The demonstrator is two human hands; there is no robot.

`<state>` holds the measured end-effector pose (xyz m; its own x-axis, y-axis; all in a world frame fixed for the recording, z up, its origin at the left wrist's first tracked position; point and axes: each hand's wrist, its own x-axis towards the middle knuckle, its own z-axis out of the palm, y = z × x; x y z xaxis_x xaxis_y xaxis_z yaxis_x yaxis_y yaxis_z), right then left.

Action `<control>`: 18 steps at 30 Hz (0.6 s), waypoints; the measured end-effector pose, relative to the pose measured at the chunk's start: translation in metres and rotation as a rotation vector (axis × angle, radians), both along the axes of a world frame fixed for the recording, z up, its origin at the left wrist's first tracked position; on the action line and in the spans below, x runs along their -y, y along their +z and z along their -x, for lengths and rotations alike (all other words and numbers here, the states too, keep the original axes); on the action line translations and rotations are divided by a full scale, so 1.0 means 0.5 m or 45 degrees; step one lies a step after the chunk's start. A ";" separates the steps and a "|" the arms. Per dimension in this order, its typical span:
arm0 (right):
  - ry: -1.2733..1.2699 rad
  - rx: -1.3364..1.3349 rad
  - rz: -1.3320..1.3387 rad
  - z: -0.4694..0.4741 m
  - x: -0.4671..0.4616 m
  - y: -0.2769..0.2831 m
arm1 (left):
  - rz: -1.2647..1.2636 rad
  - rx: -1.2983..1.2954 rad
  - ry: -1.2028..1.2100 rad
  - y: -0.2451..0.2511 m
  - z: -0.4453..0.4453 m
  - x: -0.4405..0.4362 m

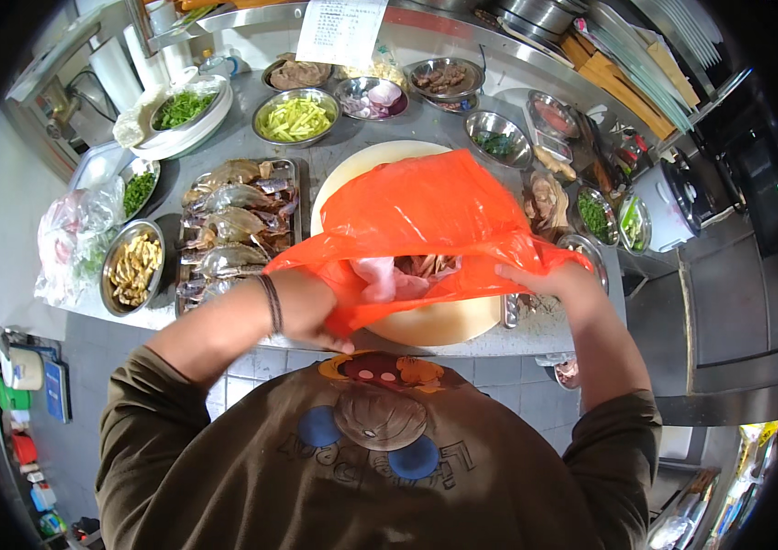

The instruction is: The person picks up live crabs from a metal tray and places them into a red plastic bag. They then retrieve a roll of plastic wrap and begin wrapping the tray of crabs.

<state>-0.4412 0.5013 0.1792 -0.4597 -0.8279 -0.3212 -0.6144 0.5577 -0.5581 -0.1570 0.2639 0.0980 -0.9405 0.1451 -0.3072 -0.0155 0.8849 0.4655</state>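
Observation:
A bright orange-red plastic bag (423, 199) lies over a round, pale cutting board (444, 328), its mouth spread toward me. My left hand (310, 306) grips the left side of the bag's mouth. At the opposite side, my right hand (543, 278) holds the rim, with the plastic draped over the wrist. Through the opening I see a pinkish thin inner bag (382, 282) around brownish pieces of food (434, 265), whose kind I cannot tell. Beside the board's right front edge lies a metal handle (510, 311); the rest of that tool is hidden.
Left of the board, a metal tray (298, 206) holds several pieces of raw seafood, beside a bowl of yellow-brown pieces (131, 268). Bowls of cut green stalks (296, 118), onion (382, 96) and dark meat (444, 79) stand behind. Raw meat (546, 203) lies on the right.

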 end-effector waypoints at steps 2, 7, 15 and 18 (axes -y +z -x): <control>-0.072 0.333 -0.243 0.013 -0.003 0.008 | 0.089 0.206 -0.015 0.175 0.049 -0.002; 0.203 -0.502 0.299 -0.057 0.102 0.001 | -0.094 -0.963 0.328 0.169 0.115 -0.049; 0.302 -0.687 0.556 -0.058 0.192 0.053 | 0.598 -0.282 0.010 0.087 0.098 -0.058; 0.093 -0.242 0.473 -0.011 0.186 0.124 | 0.525 -0.131 0.257 0.121 0.083 -0.039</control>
